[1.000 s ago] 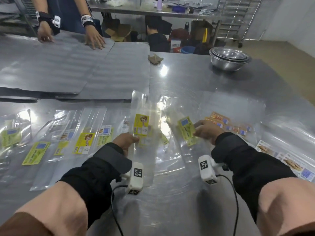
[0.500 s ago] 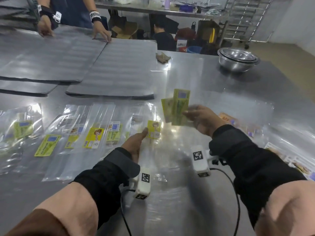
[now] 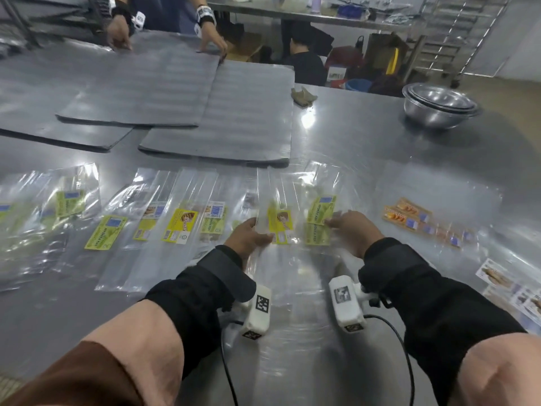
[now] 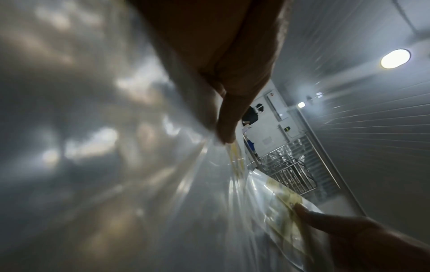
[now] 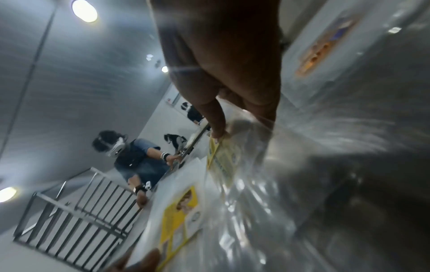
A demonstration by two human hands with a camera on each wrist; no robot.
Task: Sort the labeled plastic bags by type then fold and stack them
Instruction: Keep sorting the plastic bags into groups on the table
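My left hand [image 3: 261, 233] pinches the left edge of a clear bag with a yellow label [image 3: 280, 223], held just above the steel table [image 3: 366, 148]. My right hand [image 3: 333, 223] pinches clear bags with green labels [image 3: 320, 211] right beside it. In the left wrist view, the thumb and finger [image 4: 225, 135] close on the film. The right wrist view has my fingertips [image 5: 217, 135] on the green label [image 5: 222, 162], with the yellow label [image 5: 181, 211] below. More sorted bags lie in a row to the left [image 3: 105, 231].
Orange-labelled bags [image 3: 407, 215] lie to the right, and picture-labelled ones [image 3: 497, 278] at the right edge. Grey mats [image 3: 222, 118] cover the far left, where another person's hands [image 3: 210, 39] rest. Stacked steel bowls [image 3: 439, 108] stand at the back right.
My right hand lifted the green-labelled bags into the air, then brought them down beside the yellow-labelled bag. My left hand kept its hold and moved little.
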